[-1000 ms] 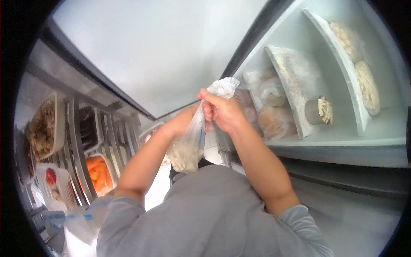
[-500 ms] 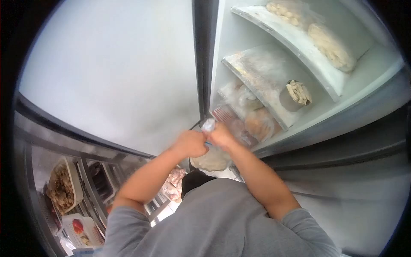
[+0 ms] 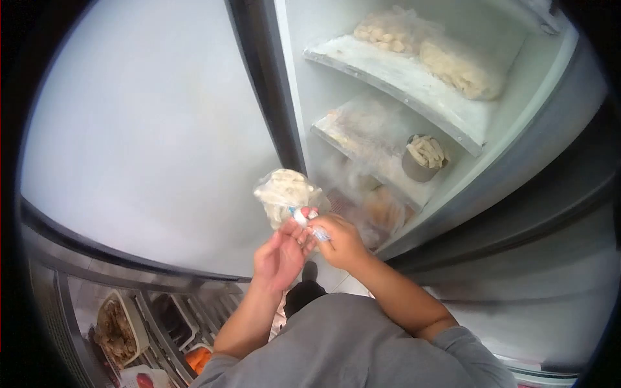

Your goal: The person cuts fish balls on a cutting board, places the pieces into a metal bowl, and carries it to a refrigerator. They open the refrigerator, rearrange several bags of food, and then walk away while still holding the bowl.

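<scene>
Holding bag (image 3: 288, 193) up before open freezer (image 3: 517, 110): right hand (image 3: 339, 242) grip closed on its twisted neck, left hand (image 3: 279, 258) fingertips at neck too, can't tell if pinching. Prob. light, soft, slick plastic w/ lumpy fill, so best taken at neck. Fill unclear; low shelf fogged.

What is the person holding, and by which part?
A clear plastic bag of pale food, pinched at its twisted neck by the right hand; the left hand touches the same neck, grip unclear.
</scene>
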`<state>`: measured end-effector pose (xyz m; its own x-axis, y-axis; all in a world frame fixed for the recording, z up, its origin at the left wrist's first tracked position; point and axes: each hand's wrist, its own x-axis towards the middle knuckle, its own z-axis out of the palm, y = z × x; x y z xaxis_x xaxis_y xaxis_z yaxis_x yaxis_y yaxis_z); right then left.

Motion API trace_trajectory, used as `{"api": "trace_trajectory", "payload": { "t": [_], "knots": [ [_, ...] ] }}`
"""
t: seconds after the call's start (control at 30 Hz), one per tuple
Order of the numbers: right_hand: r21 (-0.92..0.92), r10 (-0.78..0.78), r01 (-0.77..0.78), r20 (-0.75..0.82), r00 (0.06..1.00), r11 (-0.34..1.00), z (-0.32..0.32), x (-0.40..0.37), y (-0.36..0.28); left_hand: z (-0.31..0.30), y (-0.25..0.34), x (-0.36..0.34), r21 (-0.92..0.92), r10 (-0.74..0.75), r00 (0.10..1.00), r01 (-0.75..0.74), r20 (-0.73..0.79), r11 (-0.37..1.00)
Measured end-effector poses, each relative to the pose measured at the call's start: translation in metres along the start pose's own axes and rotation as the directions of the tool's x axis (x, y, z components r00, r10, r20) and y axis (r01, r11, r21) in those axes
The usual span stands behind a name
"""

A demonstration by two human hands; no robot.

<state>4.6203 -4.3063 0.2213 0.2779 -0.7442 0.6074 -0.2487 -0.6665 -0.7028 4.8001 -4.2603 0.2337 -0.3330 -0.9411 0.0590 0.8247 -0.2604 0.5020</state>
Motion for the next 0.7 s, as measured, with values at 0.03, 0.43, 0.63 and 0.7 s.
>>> {"api": "trace_trajectory", "payload": {
  "t": [0.03,0.43,0.63,0.7],
  "knots": [
    [-0.051,-0.071,0.071,0.004,0.997,0.996,-0.010,0.006,-0.007,0.006,0.004,0.004,0.046,-0.006,0.997,0.002,0.082,0.999],
    [-0.312,-0.078,-0.011,-0.271,0.959,0.950,-0.030,0.050,0.003,0.006,0.006,0.103,0.019,-0.058,0.937,0.054,0.345,0.998],
    [-0.374,0.041,-0.245,-0.478,0.877,0.894,-0.050,0.112,0.028,0.037,0.006,0.208,0.228,-0.095,0.926,0.009,0.365,0.974],
    [-0.400,-0.032,-0.246,-0.575,0.817,0.883,-0.053,0.122,0.064,0.036,0.006,0.238,0.329,-0.175,0.923,0.056,0.344,0.943]
  ]
}}
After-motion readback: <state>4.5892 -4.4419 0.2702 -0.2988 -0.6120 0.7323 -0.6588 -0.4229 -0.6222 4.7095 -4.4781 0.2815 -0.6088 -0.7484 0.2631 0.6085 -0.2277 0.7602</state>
